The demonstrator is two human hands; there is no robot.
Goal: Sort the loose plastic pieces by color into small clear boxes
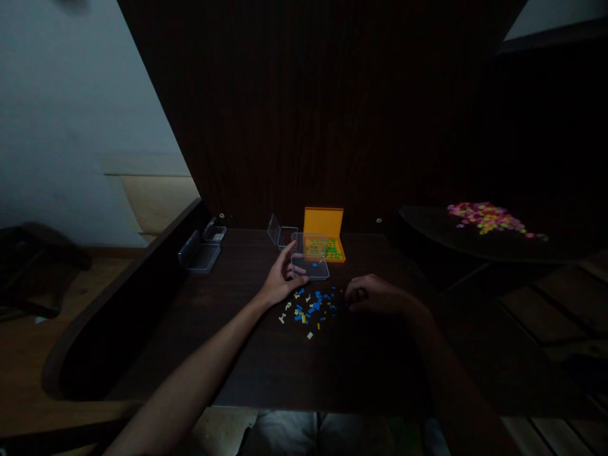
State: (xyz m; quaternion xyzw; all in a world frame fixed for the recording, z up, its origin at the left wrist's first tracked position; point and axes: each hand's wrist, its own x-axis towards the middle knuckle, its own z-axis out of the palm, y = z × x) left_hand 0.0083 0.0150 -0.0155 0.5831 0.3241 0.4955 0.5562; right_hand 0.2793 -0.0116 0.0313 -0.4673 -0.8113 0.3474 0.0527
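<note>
My left hand [280,278] grips the left side of a clear plastic box [317,273], thumb along its front edge and fingers at its side. The box has its lid raised, and a small blue piece [314,265] shows in it. In front lies a loose scatter of small blue, yellow and cream toy bricks [315,306]. At the right edge of that scatter, my right hand [368,292] is low over the table with its fingers curled together. Whatever the fingertips may hold is too dark and small to make out.
An open orange case [323,221] with green pieces stands behind the clear box. Other open clear boxes [287,235] [204,261] [216,233] sit at the back and left. Colourful small pieces [489,218] are heaped on a dark shelf at right. A raised side panel [128,285] bounds the table's left.
</note>
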